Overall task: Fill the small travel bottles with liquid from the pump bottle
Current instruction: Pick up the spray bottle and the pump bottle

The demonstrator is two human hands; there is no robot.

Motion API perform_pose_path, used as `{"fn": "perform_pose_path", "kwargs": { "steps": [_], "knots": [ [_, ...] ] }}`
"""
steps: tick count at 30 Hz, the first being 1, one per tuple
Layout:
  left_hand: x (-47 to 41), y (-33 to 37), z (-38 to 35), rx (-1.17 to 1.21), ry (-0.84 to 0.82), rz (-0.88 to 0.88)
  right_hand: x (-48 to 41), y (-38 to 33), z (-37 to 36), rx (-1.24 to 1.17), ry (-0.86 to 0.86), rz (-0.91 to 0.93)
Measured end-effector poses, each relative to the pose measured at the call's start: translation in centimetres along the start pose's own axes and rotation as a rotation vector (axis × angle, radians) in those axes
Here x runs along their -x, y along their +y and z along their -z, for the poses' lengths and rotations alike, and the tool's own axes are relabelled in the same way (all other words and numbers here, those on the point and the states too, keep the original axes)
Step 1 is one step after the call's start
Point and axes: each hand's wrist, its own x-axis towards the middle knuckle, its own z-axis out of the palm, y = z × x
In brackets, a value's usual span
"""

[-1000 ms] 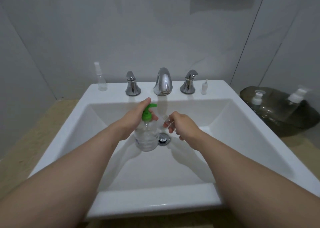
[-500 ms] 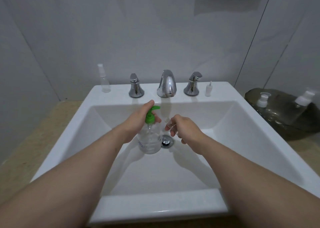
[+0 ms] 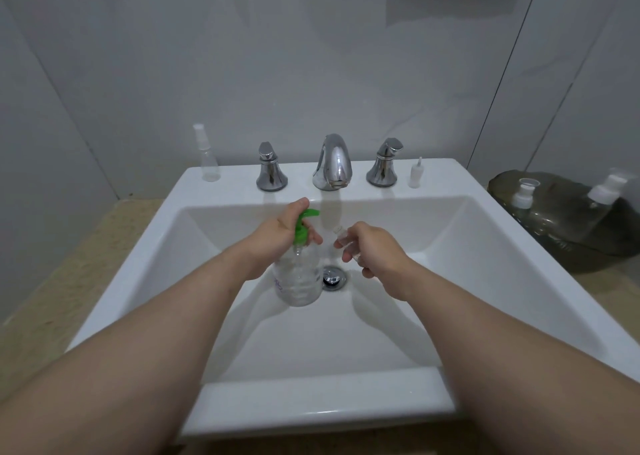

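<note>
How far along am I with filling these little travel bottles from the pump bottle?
Nothing looks clearly finished. In hand: your left hand grips the pump bottle in the sink, your right hand holds a small open bottle near its green spout. Left: the spray bottle on the ledge looks empty, and two capped bottles wait at the dark pouch; their fill level can't be told.

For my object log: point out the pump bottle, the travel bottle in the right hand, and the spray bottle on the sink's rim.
pump bottle [image 3: 298,278], head view, clear body.
travel bottle [image 3: 342,237], head view, exposed neck end.
spray bottle [image 3: 210,167], head view, clear lower body.
</note>
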Motion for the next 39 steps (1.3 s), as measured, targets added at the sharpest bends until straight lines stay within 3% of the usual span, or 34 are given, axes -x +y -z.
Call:
{"fn": "perform_pose_path", "kwargs": {
  "steps": [19,33,39],
  "knots": [
    [-0.03,0.29,0.11,-0.466,0.041,-0.069,0.19,0.19,-0.08,-0.156,-0.142,0.084],
    [0.23,0.49,0.31,-0.411,0.08,-0.071,-0.4,0.49,0.12,-0.112,-0.08,0.02],
    [0.38,0.66,-0.03,-0.487,0.068,-0.063,-0.22,0.39,-0.13,-0.203,-0.103,0.019]
  ]
}}
